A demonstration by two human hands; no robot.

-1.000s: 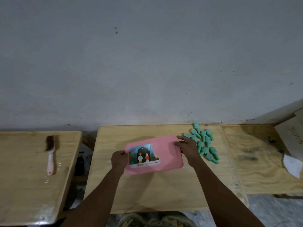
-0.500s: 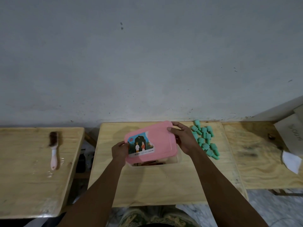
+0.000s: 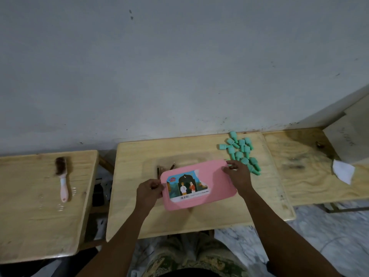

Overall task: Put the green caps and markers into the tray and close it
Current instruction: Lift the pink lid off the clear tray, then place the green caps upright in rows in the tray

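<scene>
I hold a pink lid (image 3: 207,176) with a picture sticker over the middle of the wooden table (image 3: 199,214). My left hand (image 3: 148,191) grips its left edge. My right hand (image 3: 237,176) holds its far right corner. Behind the lid, the clear tray (image 3: 151,162) shows faintly, with dark sticks (image 3: 165,169) poking out of it; the lid hides most of the tray. A pile of several green caps (image 3: 241,151) lies on the table at the back right, just beyond my right hand.
A pink-handled brush (image 3: 62,176) lies on the separate table at the left. On the right table are a white paper scrap (image 3: 342,172) and a leaning board (image 3: 351,134). A gap separates the left table from the middle one.
The lid lay flat on the tray, then both hands tilted it up. Now it has come off and towards me, uncovering the tray's far part.
</scene>
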